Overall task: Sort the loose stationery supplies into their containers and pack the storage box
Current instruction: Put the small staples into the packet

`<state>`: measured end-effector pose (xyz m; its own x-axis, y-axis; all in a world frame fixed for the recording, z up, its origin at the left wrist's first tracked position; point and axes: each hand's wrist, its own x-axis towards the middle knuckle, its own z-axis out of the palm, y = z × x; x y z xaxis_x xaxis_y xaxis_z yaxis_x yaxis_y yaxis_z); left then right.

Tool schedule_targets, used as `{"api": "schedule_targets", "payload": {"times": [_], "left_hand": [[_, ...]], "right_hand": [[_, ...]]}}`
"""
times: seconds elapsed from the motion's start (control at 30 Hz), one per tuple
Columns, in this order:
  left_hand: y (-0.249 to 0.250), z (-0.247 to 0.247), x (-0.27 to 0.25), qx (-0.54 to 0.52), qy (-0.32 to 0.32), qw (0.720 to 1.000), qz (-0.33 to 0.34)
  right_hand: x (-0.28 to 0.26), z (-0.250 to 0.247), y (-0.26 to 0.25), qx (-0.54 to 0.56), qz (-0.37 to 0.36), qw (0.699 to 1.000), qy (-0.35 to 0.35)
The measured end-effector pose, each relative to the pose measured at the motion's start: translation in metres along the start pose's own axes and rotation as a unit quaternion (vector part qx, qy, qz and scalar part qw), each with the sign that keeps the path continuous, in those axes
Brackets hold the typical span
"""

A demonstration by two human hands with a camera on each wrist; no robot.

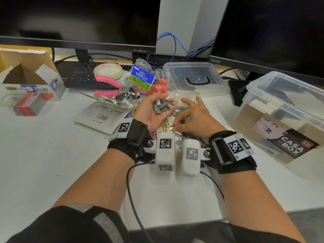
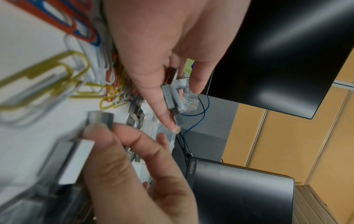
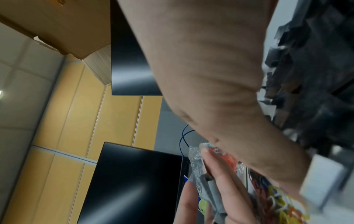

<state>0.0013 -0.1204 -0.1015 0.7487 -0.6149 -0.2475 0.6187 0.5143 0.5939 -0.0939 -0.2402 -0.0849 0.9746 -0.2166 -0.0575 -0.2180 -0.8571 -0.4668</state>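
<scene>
Staples heaped in cupped, palm-up left hand, fingers curled round them. Right hand palm down just beside, thumb and forefinger pinching one staple strip over paper clips on desk. Box open, far right.

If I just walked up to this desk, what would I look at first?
Probably the left hand, cupped palm up in the middle of the desk with a heap of grey staple strips in it. Right beside it, the right hand pinches another strip from the pile on the desk. After that, the pink-handled pliers and the blue binder clip pack behind the hands stand out.
</scene>
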Motion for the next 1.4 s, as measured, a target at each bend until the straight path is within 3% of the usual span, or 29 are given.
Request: {"api": "schedule_targets", "payload": {"times": [0.2,0.33,0.43,0.53,0.73,0.87,1.1,1.3,1.4], "left_hand": [[0.001,0.0,-0.001,0.012,-0.001,1.0,0.003],[0.001,0.001,-0.003,0.003,-0.003,1.0,-0.004],[0.0,0.004,-0.006,0.032,-0.015,0.999,-0.041],[-0.004,0.007,-0.009,0.061,-0.044,0.995,-0.072],[-0.006,0.01,-0.014,0.09,-0.094,0.989,-0.074],[-0.006,0.008,-0.011,0.06,-0.046,0.996,-0.056],[-0.003,0.007,-0.01,0.029,0.006,0.999,-0.02],[-0.003,0.007,-0.01,0.034,0.011,0.999,-0.018],[-0.003,0.008,-0.01,0.032,0.012,0.999,-0.018]], "right_hand": [[0.005,0.003,0.011,0.082,-0.019,0.991,0.103],[0.004,0.0,0.009,0.162,-0.02,0.964,0.21],[0.003,-0.002,0.008,0.187,-0.043,0.939,0.287],[0.003,-0.001,0.008,0.199,-0.069,0.929,0.306],[0.004,0.001,0.006,0.185,-0.077,0.945,0.258],[0.003,-0.002,0.01,0.168,-0.018,0.953,0.251],[-0.001,0.0,0.012,0.132,0.015,0.986,0.106],[-0.01,-0.005,0.004,0.007,0.035,0.999,-0.026],[-0.008,-0.004,0.004,-0.002,0.027,0.999,-0.04]]}}
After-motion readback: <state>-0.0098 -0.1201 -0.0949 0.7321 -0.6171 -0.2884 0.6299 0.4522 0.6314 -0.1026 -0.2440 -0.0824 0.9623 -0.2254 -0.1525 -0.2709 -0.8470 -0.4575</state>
